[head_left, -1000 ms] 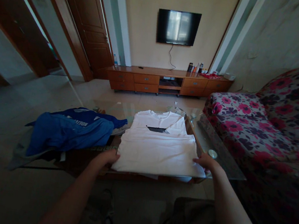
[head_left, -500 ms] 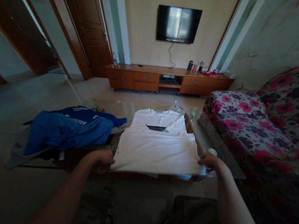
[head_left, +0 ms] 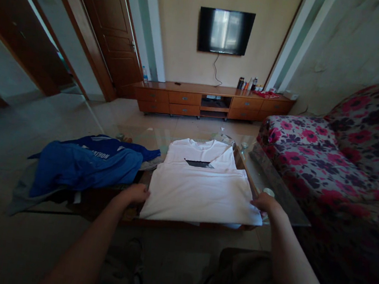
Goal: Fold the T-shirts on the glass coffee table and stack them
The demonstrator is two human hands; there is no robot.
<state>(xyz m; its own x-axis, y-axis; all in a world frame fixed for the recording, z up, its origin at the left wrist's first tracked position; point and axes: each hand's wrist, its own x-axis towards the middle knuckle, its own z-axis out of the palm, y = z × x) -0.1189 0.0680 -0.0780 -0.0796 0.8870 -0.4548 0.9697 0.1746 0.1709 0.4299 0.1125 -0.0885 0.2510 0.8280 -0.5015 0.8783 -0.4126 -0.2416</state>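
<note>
Head view: the left hand (head_left: 136,194) and right hand (head_left: 264,202), outstretched with curled fingers, touch opposite sides of the folded white shirt (head_left: 201,194) by the tabletop (head_left: 282,195)'s near edge; whether they pinch cloth, I cannot tell.

Glass table (head_left: 265,175) holds white shirt (head_left: 200,191), blue clothes (head_left: 83,167), seemingly heaped.

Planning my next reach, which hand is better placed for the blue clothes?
Probably your left hand: it's at the left edge of the white T-shirt, nearer the blue clothes; your right hand is at the opposite edge.
</note>
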